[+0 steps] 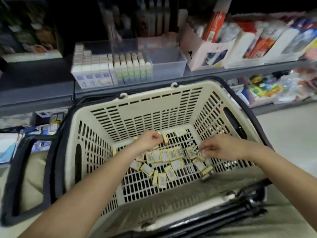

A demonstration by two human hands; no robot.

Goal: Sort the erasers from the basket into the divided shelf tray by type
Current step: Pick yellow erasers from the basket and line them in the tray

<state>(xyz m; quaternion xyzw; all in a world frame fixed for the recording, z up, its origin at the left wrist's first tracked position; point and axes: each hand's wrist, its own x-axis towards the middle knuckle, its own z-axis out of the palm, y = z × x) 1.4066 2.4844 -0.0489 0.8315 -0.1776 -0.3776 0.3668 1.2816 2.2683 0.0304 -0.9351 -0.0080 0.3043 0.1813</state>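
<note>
A cream slotted basket [151,110] holds several small yellowish boxed erasers [171,156] scattered on its floor. My left hand [148,140] is down in the basket at the far left of the pile, fingers curled round an eraser whose pale end shows at the fingertips. My right hand [221,149] reaches in from the right and pinches a small eraser at the pile's right edge. On the shelf behind stands the clear divided tray [169,65]: its left sections are packed with upright erasers [109,69], its right section looks bare.
Black basket handles [29,177] lie folded out at left and along the near rim. Shelves behind carry boxed stationery [248,43] at right and dark packs at left. A lower shelf holds more packets [264,88]. Pale floor shows at right.
</note>
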